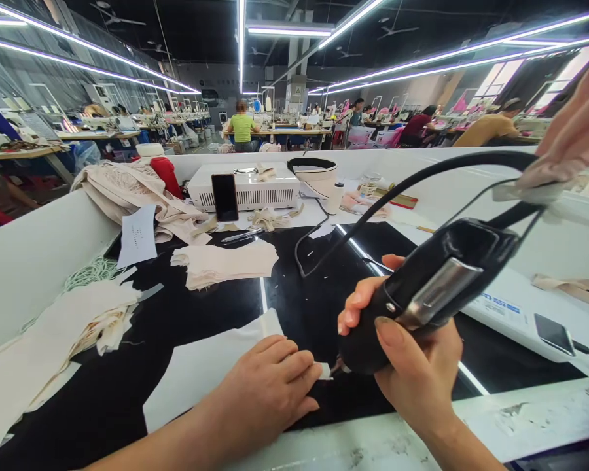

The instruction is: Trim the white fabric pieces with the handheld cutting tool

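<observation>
My right hand (415,374) grips the black corded hand tool (436,288), its tip (341,366) at 3 o'clock from my left hand (269,379), which holds the white fabric panel (199,366); I should keep its end flat.

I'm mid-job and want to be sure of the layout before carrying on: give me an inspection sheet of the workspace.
Surface: black tabletop, glossy, reflecting the ceiling lights; small pale scraps on it.
Job's things: white fabric piece lying flat; black handheld tool, tip close to a pale fabric end, contact unclear.
Clutter: fabric stack, larger fabric pile, green cords, printed paper, pens, upright phone.
Hands: left hand on the white fabric piece; right hand gripping the tool.
Cables: thick black cable arching above the tabletop.
Surroundings: workshop with people seated at tables beyond the white partition.
</observation>
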Demonstrator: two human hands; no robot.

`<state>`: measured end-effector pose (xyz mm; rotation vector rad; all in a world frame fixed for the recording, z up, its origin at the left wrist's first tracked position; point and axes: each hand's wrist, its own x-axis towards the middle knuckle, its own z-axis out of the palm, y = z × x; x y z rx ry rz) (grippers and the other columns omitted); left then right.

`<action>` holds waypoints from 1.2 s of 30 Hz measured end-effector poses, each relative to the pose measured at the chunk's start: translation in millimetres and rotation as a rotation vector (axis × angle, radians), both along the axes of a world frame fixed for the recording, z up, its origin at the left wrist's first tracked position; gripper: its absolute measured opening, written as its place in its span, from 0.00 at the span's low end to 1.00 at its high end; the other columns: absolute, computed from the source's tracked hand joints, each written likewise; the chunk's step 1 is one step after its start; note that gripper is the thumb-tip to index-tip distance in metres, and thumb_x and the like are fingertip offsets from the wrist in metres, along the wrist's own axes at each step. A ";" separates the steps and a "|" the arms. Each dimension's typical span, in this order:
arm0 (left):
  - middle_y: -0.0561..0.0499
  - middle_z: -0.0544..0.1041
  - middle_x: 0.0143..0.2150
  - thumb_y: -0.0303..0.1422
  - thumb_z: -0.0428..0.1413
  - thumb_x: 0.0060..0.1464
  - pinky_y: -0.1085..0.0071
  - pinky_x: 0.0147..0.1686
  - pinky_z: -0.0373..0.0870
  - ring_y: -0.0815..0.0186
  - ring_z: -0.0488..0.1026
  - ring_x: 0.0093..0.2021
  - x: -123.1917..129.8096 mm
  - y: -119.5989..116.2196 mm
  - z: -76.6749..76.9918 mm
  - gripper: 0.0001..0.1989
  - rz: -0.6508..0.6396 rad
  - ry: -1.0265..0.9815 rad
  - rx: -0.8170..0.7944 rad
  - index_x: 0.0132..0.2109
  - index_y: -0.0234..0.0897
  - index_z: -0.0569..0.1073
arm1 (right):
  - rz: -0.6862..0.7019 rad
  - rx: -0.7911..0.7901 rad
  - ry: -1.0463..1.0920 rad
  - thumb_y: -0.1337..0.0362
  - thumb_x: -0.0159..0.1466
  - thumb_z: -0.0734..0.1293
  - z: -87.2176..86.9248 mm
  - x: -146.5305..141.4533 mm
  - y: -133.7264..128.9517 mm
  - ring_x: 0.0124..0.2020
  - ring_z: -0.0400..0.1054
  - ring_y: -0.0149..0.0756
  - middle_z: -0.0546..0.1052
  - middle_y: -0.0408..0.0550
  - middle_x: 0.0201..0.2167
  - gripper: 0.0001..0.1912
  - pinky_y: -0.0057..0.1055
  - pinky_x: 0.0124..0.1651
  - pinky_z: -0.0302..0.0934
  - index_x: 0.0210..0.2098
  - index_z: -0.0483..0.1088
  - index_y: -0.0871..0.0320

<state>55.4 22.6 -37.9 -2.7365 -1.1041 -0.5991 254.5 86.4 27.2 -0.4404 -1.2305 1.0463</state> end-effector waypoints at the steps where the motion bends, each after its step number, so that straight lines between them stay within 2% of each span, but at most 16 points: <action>1: 0.50 0.83 0.50 0.42 0.65 0.78 0.60 0.55 0.79 0.58 0.79 0.48 0.1 0.3 0.9 0.19 -0.001 -0.008 0.008 0.63 0.33 0.75 | 0.002 -0.001 -0.001 0.55 0.71 0.82 -0.2 0.1 -0.1 0.30 0.77 0.35 0.82 0.43 0.38 0.23 0.33 0.31 0.80 0.62 0.77 0.47; 7: 0.48 0.85 0.51 0.34 0.51 0.86 0.62 0.62 0.78 0.60 0.82 0.50 1.6 -2.3 10.4 0.13 -0.032 -0.118 0.174 0.59 0.32 0.78 | 0.000 0.010 0.014 0.54 0.69 0.83 0.2 0.3 -0.6 0.30 0.78 0.34 0.83 0.42 0.38 0.25 0.31 0.32 0.80 0.62 0.78 0.46; 12: 0.48 0.83 0.44 0.30 0.53 0.83 0.65 0.55 0.82 0.61 0.82 0.45 3.4 -8.3 6.9 0.11 -0.069 -0.138 0.202 0.53 0.31 0.79 | 0.000 0.006 -0.002 0.54 0.70 0.83 2.1 2.3 -3.6 0.30 0.78 0.35 0.83 0.43 0.38 0.24 0.31 0.31 0.79 0.62 0.78 0.45; 16: 0.47 0.82 0.43 0.32 0.53 0.83 0.63 0.52 0.84 0.59 0.82 0.45 1.0 -8.0 1.4 0.12 -0.042 -0.089 0.157 0.52 0.30 0.79 | -0.002 -0.001 -0.027 0.54 0.70 0.83 1.9 6.4 -5.4 0.31 0.78 0.35 0.82 0.43 0.38 0.24 0.31 0.32 0.79 0.62 0.78 0.45; 20: 0.47 0.82 0.43 0.32 0.52 0.84 0.64 0.48 0.83 0.60 0.81 0.44 -1.2 -6.2 2.4 0.13 -0.010 -0.076 0.171 0.51 0.29 0.79 | -0.013 0.005 -0.037 0.54 0.70 0.83 1.9 8.8 -6.2 0.31 0.77 0.35 0.82 0.42 0.38 0.24 0.32 0.32 0.79 0.62 0.79 0.44; 30: 0.48 0.84 0.44 0.32 0.45 0.87 0.66 0.48 0.82 0.61 0.81 0.43 -1.0 -5.8 6.2 0.21 0.025 -0.109 0.207 0.50 0.29 0.81 | -0.013 0.009 -0.034 0.54 0.70 0.83 2.7 10.3 -6.5 0.31 0.78 0.34 0.82 0.42 0.38 0.23 0.30 0.32 0.81 0.62 0.80 0.45; 36: 0.47 0.85 0.45 0.32 0.45 0.87 0.65 0.47 0.81 0.61 0.82 0.43 -2.3 -4.3 2.6 0.21 0.059 -0.071 0.206 0.51 0.30 0.80 | -0.016 0.011 -0.025 0.55 0.69 0.83 3.1 8.9 -5.6 0.31 0.78 0.34 0.82 0.42 0.38 0.23 0.30 0.32 0.82 0.61 0.80 0.45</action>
